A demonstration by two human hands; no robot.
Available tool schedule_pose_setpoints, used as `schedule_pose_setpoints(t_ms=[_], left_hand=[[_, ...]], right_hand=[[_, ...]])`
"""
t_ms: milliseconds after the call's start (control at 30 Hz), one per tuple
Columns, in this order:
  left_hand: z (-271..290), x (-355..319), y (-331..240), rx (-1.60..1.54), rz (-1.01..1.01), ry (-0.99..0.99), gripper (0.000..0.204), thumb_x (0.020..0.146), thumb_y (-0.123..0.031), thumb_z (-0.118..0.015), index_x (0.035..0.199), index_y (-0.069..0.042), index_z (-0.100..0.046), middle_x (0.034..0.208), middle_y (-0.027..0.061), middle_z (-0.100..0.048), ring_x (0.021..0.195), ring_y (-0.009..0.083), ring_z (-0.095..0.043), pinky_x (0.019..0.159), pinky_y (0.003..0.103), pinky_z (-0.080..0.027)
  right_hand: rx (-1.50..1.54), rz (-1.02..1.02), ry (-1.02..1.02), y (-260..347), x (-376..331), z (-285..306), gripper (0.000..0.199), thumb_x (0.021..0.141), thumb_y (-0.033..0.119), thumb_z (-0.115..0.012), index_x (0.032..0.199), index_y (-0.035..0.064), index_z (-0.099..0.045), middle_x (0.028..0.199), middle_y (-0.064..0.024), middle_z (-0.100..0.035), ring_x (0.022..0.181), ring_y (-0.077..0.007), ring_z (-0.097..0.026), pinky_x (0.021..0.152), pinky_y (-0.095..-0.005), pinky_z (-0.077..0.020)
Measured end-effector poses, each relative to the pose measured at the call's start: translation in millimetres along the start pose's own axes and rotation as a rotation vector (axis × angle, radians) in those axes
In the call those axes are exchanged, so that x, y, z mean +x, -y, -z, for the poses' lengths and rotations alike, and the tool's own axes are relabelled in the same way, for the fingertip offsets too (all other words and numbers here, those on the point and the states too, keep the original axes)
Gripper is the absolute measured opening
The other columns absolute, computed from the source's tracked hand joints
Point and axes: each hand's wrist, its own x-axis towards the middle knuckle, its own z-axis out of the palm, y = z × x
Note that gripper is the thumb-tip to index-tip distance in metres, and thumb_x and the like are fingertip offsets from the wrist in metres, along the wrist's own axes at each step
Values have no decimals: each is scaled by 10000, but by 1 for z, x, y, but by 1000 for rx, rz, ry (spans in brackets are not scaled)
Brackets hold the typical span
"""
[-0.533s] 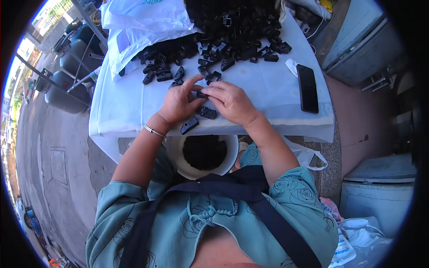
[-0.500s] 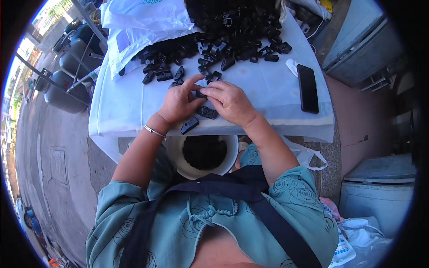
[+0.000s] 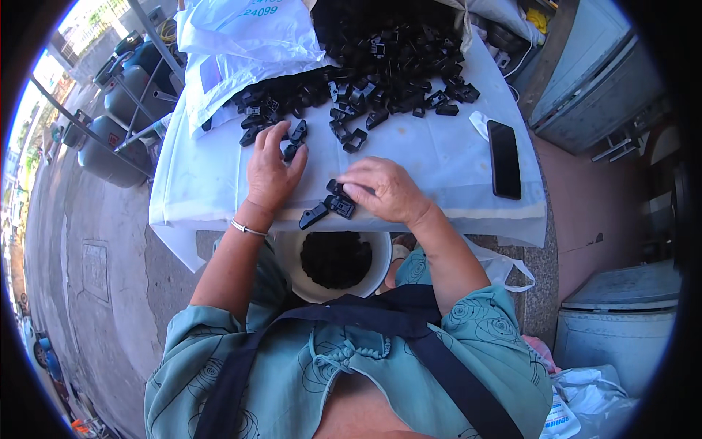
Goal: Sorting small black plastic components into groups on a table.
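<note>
white bowl (image 3: 292, 257) sits nearest, below the worktop edge in front of the person, filled with small black parts. on the worktop (image 3: 439, 157), white cover, just past the edge: one loose black plastic clip (image 3: 313, 216) lies by itself. beside it the right hand (image 3: 387, 190) rests on a second clip (image 3: 339, 205), fingers (image 3: 358, 192) together and pinched on it against the cloth. left hand (image 3: 270, 172) further out, fingers spread and reaching into the scattered clips (image 3: 292, 135), touching but not clamped on anything i can see.

handling judgement: parts look like stiff moulded plastic, light, small, not fragile. smooth faces so probably a bit slippery, and the cloth may let them slide. best hold is thumb and forefinger across the flat side walls, not on the thin open prongs.

further back: big heap of the same clips (image 3: 395, 51), spilling from a white plastic bag (image 3: 241, 36). black phone (image 3: 504, 159) lies off to the right, well apart from the hands.
</note>
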Motion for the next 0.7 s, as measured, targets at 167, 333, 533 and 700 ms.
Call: schedule_pose_setpoints(t_ms=[167,333,533,700], left_hand=[[-5,3,3,100,-108,118,370,799,-89,-682,1152,-88,-573,1042,153,-612,907,364,-619,754,404,-523],[-6,-3,-1,90,-115,197,297,783,-86,-690,1071,-73,-615,1025,161,-622,873,364,-638,742,413,-533],[2,-1,6,15,-143,225,277,777,-71,-692,1047,-63,-634,988,142,-632,796,321,-645,707,374,-537],[4,-7,2,-68,-191,257,311,758,-66,-717,1056,-62,-631,960,117,-631,732,249,-641,667,325,-531]], right_hand=[[-391,-13,-354,-17,18,10,348,793,82,-655,1140,74,-632,1166,-130,-588,995,-316,-592,850,-378,-488],[-436,-109,-199,-25,19,-10,351,776,126,-690,1116,77,-623,1065,-116,-590,962,-319,-570,848,-406,-466],[-281,-87,-240,-20,15,-11,160,815,161,-639,931,59,-594,862,-133,-600,847,-349,-589,763,-445,-485],[-376,-100,-185,-14,18,-18,129,888,160,-548,917,38,-578,826,-150,-639,783,-344,-620,703,-446,-496]])
